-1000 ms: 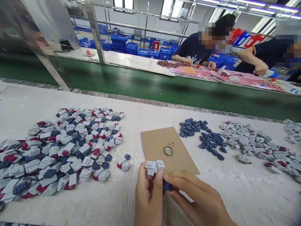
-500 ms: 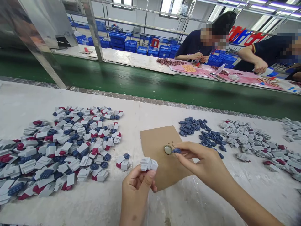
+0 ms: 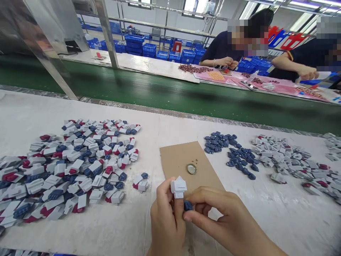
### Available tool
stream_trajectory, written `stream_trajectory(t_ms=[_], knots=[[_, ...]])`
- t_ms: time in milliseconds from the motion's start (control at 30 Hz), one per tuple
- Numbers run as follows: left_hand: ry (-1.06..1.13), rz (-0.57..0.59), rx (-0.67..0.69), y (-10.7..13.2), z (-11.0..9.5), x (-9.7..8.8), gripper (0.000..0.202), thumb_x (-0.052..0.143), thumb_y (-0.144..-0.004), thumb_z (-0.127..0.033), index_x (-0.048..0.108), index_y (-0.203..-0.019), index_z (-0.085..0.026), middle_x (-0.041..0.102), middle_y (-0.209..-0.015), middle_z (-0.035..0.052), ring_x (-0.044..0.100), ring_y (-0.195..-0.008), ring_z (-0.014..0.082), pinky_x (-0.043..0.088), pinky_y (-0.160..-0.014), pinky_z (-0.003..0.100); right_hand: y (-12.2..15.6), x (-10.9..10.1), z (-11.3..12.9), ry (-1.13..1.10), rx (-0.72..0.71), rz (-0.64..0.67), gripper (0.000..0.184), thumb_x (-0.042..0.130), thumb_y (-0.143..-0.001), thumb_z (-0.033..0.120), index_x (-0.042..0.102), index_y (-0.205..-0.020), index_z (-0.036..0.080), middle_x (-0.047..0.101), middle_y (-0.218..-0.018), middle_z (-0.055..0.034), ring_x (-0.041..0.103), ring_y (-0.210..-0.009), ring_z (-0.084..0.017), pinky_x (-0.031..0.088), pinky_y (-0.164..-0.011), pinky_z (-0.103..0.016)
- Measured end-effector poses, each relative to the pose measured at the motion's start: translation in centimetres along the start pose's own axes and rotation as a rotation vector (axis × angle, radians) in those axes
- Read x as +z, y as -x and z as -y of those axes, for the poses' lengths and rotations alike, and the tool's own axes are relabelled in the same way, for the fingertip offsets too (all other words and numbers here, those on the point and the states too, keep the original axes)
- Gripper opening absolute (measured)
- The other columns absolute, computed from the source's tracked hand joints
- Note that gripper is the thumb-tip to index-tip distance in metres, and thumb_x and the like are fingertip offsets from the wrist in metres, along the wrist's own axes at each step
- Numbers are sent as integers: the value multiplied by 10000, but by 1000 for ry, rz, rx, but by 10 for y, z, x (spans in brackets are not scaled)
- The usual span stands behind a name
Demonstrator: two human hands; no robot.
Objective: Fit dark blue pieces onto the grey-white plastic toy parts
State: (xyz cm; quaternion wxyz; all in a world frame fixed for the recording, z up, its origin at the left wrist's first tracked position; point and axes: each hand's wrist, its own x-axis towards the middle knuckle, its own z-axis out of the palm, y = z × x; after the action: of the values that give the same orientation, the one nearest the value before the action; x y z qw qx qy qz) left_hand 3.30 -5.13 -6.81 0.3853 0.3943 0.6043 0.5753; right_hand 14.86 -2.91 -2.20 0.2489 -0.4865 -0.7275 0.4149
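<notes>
My left hand (image 3: 169, 209) is closed on a light grey plastic piece (image 3: 179, 187), held up between thumb and fingers. Close beside it, my right hand (image 3: 215, 213) pinches a small dark blue piece (image 3: 188, 205) near the left thumb; I cannot tell whether the two pieces touch. Behind the hands lies a brown cardboard sheet (image 3: 177, 156). On it sits a bottle cap (image 3: 191, 169) with its hollow side up, and a few tiny brown bits lie by it.
On the left spreads a large pile of grey, blue and maroon pieces (image 3: 87, 160). Dark blue pieces (image 3: 241, 158) and grey pieces (image 3: 283, 156) lie to the right. Beyond the table runs a green conveyor belt (image 3: 149, 87); two people work on its far side.
My right hand has moved from beside the bottle cap toward me and left, bringing the blue piece to my left hand. The left hand has shifted slightly right and turned the grey piece.
</notes>
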Motion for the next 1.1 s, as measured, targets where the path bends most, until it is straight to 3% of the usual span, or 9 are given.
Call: stream_trajectory(t_ms=[100, 300, 367, 433, 567, 733, 967, 1100], knots=[[69, -82, 43, 4, 5, 2, 201, 533, -799, -196, 538, -989, -261, 716, -792, -3, 660, -689, 142, 461, -606, 219, 3, 9, -4, -90, 7, -97, 140, 625, -772, 199, 666, -900, 238, 640, -696, 5, 596, -582, -120, 506, -506, -177], [43, -206, 125, 7, 7, 3, 237, 605, -741, -171, 548, -959, -243, 712, -771, 21, 668, -691, 155, 482, -630, 235, 15, 33, -8, -387, 112, -348, 109, 648, -753, 221, 659, -860, 215, 668, -748, -16, 626, -576, -134, 550, -526, -204], [54, -156, 30, 2, 3, 1, 174, 602, -748, -218, 565, -917, -232, 702, -739, 12, 654, -649, 143, 490, -600, 222, 12, 28, -13, -252, 49, -422, 116, 626, -771, 211, 664, -880, 220, 672, -806, -28, 635, -608, -142, 553, -526, -210], [114, -62, -130, -6, -2, -3, 131, 586, -765, -299, 578, -869, -219, 694, -731, 13, 647, -660, 143, 502, -563, 206, 4, 14, -22, 31, -72, -477, 143, 590, -796, 175, 664, -911, 216, 674, -877, -47, 647, -705, -165, 562, -592, -238], [247, 18, -338, -17, -3, -10, 172, 632, -725, -339, 603, -786, -180, 694, -727, 28, 647, -698, 154, 510, -515, 175, -16, -13, -50, 520, -307, -400, 240, 459, -857, 93, 626, -1008, 176, 661, -951, -86, 624, -880, -196, 544, -753, -317], [271, 4, -383, -18, 3, -12, 158, 660, -703, -307, 619, -731, -157, 645, -570, -18, 538, -464, 71, 473, -484, 143, -25, -16, -73, 827, -337, -260, 330, 326, -883, 57, 582, -1076, 138, 636, -1019, -125, 622, -904, -222, 558, -679, -330], [263, -9, -387, -18, 2, -12, 153, 660, -694, -312, 625, -729, -167, 651, -580, -23, 545, -488, 76, 476, -501, 141, -29, -17, -70, 821, -366, -242, 303, 342, -880, 53, 589, -1033, 141, 646, -970, -112, 630, -826, -210, 550, -639, -320], [360, 39, -426, -14, 1, -14, 174, 676, -680, -342, 652, -717, -174, 635, -553, -32, 529, -453, 63, 448, -464, 129, -24, -26, -42, 553, -368, -349, 269, 445, -863, 72, 597, -1046, 198, 642, -937, -72, 616, -824, -186, 520, -642, -281]])
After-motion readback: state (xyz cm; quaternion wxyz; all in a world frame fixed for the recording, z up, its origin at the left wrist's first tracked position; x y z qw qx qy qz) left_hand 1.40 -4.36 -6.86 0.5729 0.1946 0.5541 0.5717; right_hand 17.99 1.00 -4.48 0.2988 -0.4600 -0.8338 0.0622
